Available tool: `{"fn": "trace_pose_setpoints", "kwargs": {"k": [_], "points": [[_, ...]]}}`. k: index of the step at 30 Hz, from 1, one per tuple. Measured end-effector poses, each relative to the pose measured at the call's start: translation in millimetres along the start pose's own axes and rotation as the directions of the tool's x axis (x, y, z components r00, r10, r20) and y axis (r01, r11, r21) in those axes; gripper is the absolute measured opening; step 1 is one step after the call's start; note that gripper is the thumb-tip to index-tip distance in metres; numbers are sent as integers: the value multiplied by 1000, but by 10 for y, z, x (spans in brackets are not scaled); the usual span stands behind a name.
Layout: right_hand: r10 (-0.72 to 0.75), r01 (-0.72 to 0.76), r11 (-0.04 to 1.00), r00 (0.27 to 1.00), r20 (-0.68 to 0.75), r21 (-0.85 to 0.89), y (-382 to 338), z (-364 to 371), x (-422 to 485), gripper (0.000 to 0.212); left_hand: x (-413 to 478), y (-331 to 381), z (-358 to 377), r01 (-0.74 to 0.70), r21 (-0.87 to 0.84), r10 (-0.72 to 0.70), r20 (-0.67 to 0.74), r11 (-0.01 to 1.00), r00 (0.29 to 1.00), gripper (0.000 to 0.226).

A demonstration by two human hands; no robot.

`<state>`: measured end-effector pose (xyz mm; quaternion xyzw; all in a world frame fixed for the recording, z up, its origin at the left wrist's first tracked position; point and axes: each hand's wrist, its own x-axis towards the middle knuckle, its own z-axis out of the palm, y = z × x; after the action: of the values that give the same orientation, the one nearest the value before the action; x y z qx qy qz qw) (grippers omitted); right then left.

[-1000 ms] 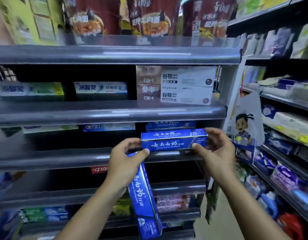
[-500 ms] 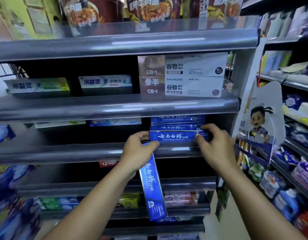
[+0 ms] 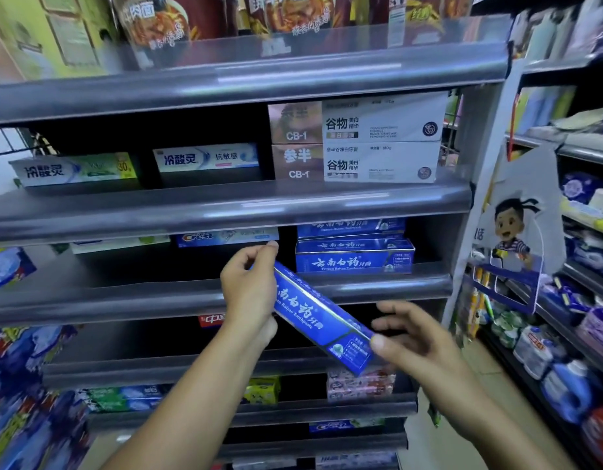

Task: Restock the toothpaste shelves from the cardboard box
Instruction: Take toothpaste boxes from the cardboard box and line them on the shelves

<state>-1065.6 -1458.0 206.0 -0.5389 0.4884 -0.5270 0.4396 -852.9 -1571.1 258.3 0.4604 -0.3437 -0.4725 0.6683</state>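
Fingers (image 3: 259,254) of left hand (image 3: 249,293) and right hand (image 3: 425,337) pinch ends of tilted blue box (image 3: 313,313) before shelf edge (image 3: 124,300).

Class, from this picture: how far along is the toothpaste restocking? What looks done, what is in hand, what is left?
Done: stacked blue boxes sit on the shelf, right side. In hand: the left hand grips a tilted blue box, the right hand pinching its lower end. Left: shelving it; the dark gap beside the stack looks unfilled. The cardboard box is out of view.
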Motion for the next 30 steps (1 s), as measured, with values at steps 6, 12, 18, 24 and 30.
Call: {"fn": "trace_pose_setpoints", "kwargs": {"k": [6,12,18,24,30], "points": [[-99,151,978,941,-323,141,8,6,84,55,-148,-29,210,42,-84,-44,-22,996,999,37],[-180,275,952,858,-480,135,-161,-163,322,42,-184,-51,143,-40,0,40,159,999,987,8],[-267,317,948,833,-485,22,-343,-254,602,25,-58,-46,9,-296,292,212,287,909,934,25],[-364,354,929,816,-448,-110,-443,-269,804,24,73,-4,63,-421,560,312,284,713,906,29],[-426,241,880,781,-456,-409,-274,-288,955,26,196,-16,100,-460,642,351,301,613,887,29]]}}
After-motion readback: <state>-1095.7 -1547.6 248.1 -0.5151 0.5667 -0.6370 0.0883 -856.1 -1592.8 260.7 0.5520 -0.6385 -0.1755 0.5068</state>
